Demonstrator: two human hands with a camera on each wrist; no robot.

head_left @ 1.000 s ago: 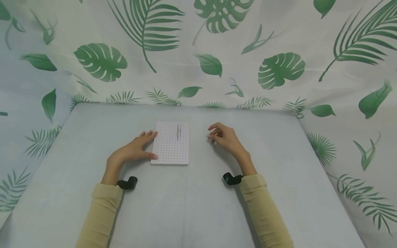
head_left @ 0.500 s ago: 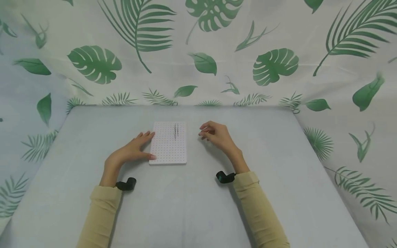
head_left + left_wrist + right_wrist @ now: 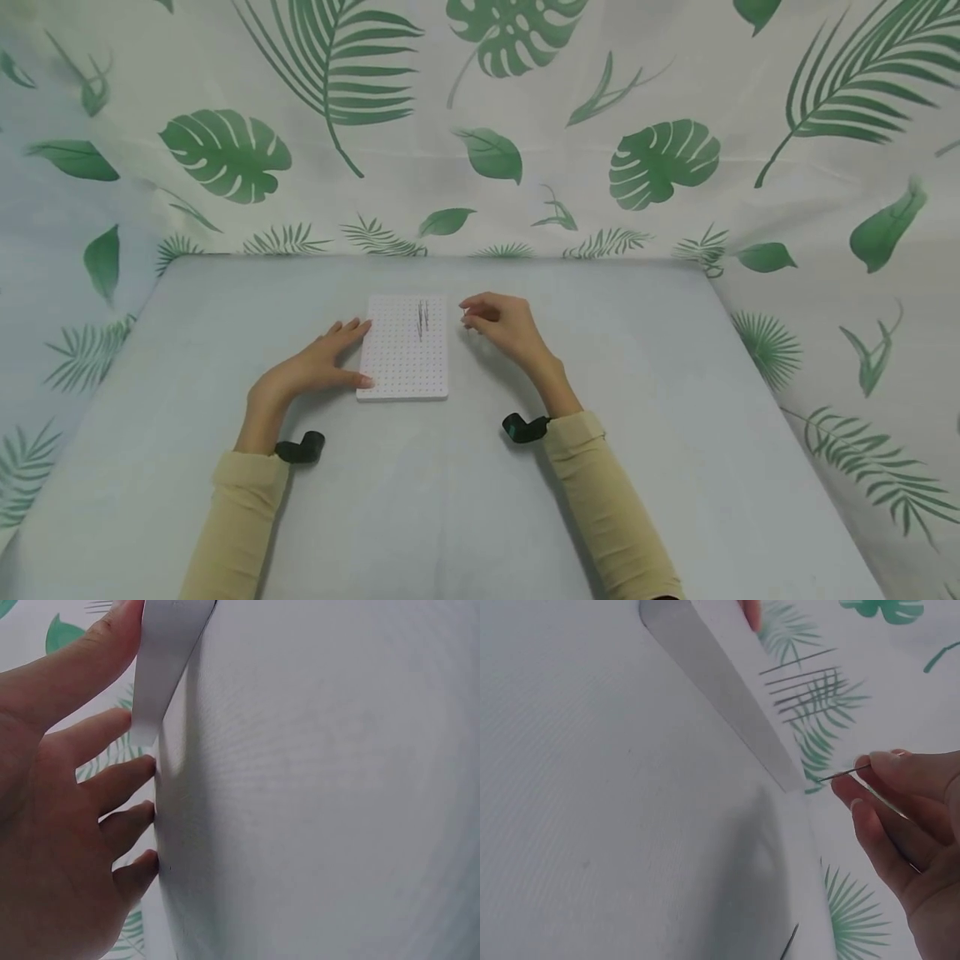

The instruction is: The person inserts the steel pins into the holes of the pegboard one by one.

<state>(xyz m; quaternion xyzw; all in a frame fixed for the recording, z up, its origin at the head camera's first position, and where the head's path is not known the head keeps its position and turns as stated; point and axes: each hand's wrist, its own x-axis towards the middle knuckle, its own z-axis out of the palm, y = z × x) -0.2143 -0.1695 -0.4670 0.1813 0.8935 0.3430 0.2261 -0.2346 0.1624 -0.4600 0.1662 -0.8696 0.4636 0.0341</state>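
Observation:
A white board point(image 3: 386, 362) with a grid of small holes lies on the table. Several thin dark pins point(image 3: 802, 676) stand up from it near its far right part. My left hand point(image 3: 318, 364) rests at the board's left side, thumb at the near corner and fingers spread straight along the edge. Just right of the board, my right hand point(image 3: 508, 325) pinches another thin dark pin point(image 3: 826, 779) between thumb and index finger. In the right wrist view that pin's free end points toward the board.
The pale table point(image 3: 442, 508) extends on all sides of the board. A white cloth point(image 3: 555, 158) printed with green leaves hangs behind it. One more thin dark sliver point(image 3: 789, 942) shows at the bottom of the right wrist view.
My right hand has moved left toward the board with the pin. The left hand stays at the board's edge. The head view has shifted slightly.

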